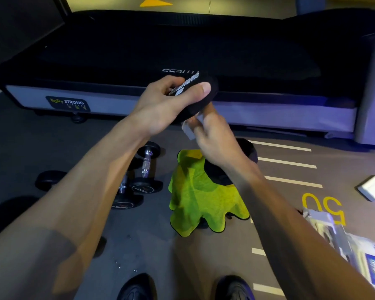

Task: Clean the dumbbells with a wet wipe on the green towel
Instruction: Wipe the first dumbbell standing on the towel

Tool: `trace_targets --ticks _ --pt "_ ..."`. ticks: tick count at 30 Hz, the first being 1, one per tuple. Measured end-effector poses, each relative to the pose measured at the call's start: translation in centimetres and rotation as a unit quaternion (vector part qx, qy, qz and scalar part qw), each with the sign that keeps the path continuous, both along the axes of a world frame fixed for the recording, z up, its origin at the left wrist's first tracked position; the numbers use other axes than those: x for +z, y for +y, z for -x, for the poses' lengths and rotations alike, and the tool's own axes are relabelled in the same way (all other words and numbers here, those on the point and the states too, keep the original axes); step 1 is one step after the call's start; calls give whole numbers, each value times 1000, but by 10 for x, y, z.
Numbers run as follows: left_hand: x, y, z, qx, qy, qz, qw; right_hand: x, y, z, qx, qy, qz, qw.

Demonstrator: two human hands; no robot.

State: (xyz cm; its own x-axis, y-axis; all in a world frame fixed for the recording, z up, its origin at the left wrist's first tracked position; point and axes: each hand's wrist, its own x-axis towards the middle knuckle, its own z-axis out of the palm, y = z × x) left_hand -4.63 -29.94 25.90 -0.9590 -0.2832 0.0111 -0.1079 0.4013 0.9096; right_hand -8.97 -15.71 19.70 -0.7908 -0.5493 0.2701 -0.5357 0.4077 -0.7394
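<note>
Landmark: green towel (200,198), spread on the floor. Left of the towel, three spare dumbbells (146,167) lie on the floor. Above the towel, the left hand (160,107) grips the upper head of the held dumbbell (195,98), fingers curled round it. The right hand (217,135) pinches a wet wipe (188,128) against that head. The lower head rests on the towel. Right of the towel lies a wipe packet (364,258).
</note>
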Motion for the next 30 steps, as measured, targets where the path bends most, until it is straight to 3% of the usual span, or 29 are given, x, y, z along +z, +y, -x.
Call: trace_targets --ticks 4,14,18,22,26,30 --pt "0 2 1 13 7 -2 1000 2 -6 -6 -68 88 -46 993" --pt "-5 -6 -6 17 -5 -18 1000 11 11 23 -3 -128 11 992" --pt "-8 -8 -9 17 -1 -35 999 3 31 28 -16 -127 -97 987" --pt "-7 -4 -7 22 8 -37 999 12 51 29 -13 -41 -320 946" --pt "-4 3 -3 31 9 -37 999 6 72 29 28 -58 -335 940" --pt "-2 9 0 43 9 -26 999 -5 77 24 48 -3 -327 944"
